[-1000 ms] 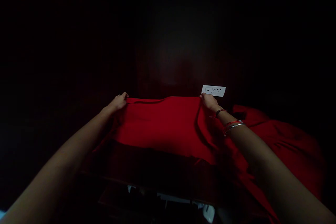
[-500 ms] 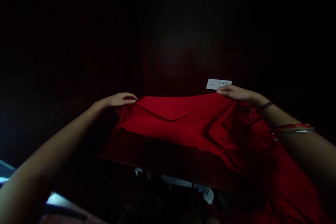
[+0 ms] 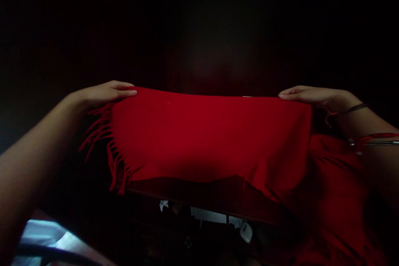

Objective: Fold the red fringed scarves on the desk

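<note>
A red fringed scarf (image 3: pixel 205 133) hangs stretched between my two hands, its top edge nearly level. My left hand (image 3: pixel 109 90) pinches the upper left corner, and the fringe dangles below that wrist. At the upper right, my right hand (image 3: pixel 314 95) is closed on the same edge, thumb and fingers together. Bracelets circle the right wrist and forearm. The scarf's lower edge reaches down to a dark wooden tabletop (image 3: pixel 187 191). More of the red cloth spills down at the right, under my right forearm.
Below the tabletop's front edge, a shadowed space holds white papers (image 3: pixel 208 215) and a small white object (image 3: pixel 246 232). Something pale and bluish (image 3: pixel 43 232) lies brightly lit at the lower left. Behind the scarf is a dark wall, and only a sliver of the white socket plate (image 3: pixel 247 96) shows.
Both hands have risen and moved farther apart, the left going left and the right going right. The scarf is now flatter and more spread, covering most of the socket plate.
</note>
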A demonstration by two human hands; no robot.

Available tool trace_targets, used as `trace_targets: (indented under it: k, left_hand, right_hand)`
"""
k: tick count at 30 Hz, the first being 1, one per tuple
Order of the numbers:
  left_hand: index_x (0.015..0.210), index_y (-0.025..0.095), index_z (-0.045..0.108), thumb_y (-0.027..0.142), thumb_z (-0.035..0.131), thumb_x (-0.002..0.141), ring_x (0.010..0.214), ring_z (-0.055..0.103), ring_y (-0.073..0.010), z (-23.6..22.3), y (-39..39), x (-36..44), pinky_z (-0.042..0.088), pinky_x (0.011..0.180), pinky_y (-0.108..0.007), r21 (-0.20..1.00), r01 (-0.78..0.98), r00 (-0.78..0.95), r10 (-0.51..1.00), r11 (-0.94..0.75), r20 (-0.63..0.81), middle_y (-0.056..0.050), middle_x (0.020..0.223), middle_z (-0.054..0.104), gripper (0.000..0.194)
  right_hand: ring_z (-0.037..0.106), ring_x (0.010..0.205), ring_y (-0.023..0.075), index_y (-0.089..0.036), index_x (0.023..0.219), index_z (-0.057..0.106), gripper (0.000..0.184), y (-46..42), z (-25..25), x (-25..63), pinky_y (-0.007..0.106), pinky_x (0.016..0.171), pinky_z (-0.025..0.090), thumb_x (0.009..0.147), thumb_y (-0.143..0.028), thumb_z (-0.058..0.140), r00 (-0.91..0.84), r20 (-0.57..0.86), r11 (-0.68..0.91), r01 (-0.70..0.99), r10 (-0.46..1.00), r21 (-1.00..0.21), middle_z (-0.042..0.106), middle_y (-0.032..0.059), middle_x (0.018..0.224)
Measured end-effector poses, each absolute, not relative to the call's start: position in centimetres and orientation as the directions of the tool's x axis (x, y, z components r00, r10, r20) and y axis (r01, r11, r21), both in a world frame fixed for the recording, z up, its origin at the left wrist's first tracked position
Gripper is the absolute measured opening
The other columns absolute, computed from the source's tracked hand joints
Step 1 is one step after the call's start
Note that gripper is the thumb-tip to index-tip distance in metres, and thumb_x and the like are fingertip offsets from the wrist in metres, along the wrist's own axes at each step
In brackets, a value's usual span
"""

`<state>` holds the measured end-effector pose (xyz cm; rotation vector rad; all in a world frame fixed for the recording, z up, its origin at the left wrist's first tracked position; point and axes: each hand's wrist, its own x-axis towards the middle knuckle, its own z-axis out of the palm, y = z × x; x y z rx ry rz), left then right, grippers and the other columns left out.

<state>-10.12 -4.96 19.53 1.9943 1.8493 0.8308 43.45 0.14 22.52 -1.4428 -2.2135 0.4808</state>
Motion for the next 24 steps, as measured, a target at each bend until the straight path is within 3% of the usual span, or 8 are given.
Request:
trace_targets:
  k: [3,5,7,10,15,21,24]
  left_hand:
    - [0.091,0.014,0.055,0.032,0.042,0.077,0.079,0.053,-0.0149,17.8,-0.9,-9.7,0.041,0.071,-0.024,0.233,0.963,0.09,0.975,-0.137,0.201,-0.001,0.083,0.058,0.026]
    - [0.085,0.015,0.056,0.029,0.041,0.077,0.076,0.054,-0.0159,16.2,2.1,-9.4,0.04,0.07,-0.023,0.014,0.993,0.11,0.971,-0.115,0.21,-0.002,0.082,0.058,0.023]
    - [0.084,0.016,0.057,0.025,0.038,0.077,0.074,0.054,-0.0161,14.6,4.5,-9.3,0.04,0.066,-0.022,-0.115,0.987,0.129,0.973,-0.108,0.194,-0.004,0.081,0.059,0.022]
    - [0.085,0.017,0.057,0.02,0.038,0.076,0.074,0.055,-0.0162,12.7,6.5,-9.3,0.039,0.063,-0.021,-0.169,0.98,0.129,0.981,-0.103,0.148,-0.005,0.082,0.06,0.022]
    - [0.09,0.018,0.056,0.013,0.039,0.072,0.074,0.056,-0.0177,10.7,7.0,-10.0,0.04,0.06,-0.023,-0.189,0.98,0.087,0.986,-0.06,0.141,-0.007,0.085,0.06,0.026]
    - [0.095,0.018,0.055,0.011,0.04,0.07,0.076,0.056,-0.0187,10.0,6.1,-11.2,0.041,0.06,-0.023,-0.224,0.973,0.096,0.985,-0.062,0.14,-0.008,0.087,0.059,0.03]
    - [0.085,0.018,0.058,0.01,0.039,0.07,0.074,0.056,-0.0161,9.2,4.1,-11.6,0.04,0.061,-0.021,-0.231,0.956,0.205,0.976,-0.183,0.074,-0.006,0.082,0.06,0.026]
  right_hand:
    - [0.051,0.063,0.0124,-0.015,0.068,0.054,0.031,2.7,20.2,42.8,0.026,0.06,0.04,0.071,-0.045,0.047,-0.416,0.071,0.381,0.737,0.907,-0.559,0.058,0.0052,0.073]
    - [0.05,0.063,0.0135,-0.015,0.067,0.054,0.036,5.2,18.3,42.4,0.025,0.059,0.039,0.071,-0.049,0.044,-0.441,0.096,0.431,0.768,0.892,-0.473,0.058,0.0046,0.071]
    - [0.049,0.063,0.014,-0.014,0.065,0.053,0.037,7.7,16.3,42.1,0.024,0.059,0.038,0.072,-0.048,0.042,-0.457,0.141,0.476,0.808,0.878,-0.347,0.057,0.0042,0.068]
    - [0.05,0.067,0.0145,-0.013,0.07,0.054,0.033,10.2,13.8,41.3,0.023,0.062,0.037,0.077,-0.04,0.037,-0.463,0.212,0.502,0.842,0.861,-0.2,0.058,0.0042,0.071]
    - [0.052,0.07,0.0145,-0.014,0.08,0.056,0.029,10.9,11.5,39.3,0.021,0.062,0.036,0.079,-0.03,0.033,-0.435,0.284,0.473,0.878,0.855,-0.078,0.059,0.0054,0.079]
    - [0.051,0.069,0.0156,-0.014,0.085,0.055,0.03,9.7,10.9,38.0,0.022,0.06,0.035,0.081,-0.03,0.03,-0.385,0.396,0.431,0.902,0.834,-0.031,0.059,0.0076,0.077]
    - [0.051,0.069,0.0152,-0.015,0.085,0.054,0.031,7.7,10.8,37.8,0.022,0.062,0.035,0.081,-0.032,0.029,-0.449,0.382,0.505,0.861,0.808,-0.058,0.059,0.0068,0.078]
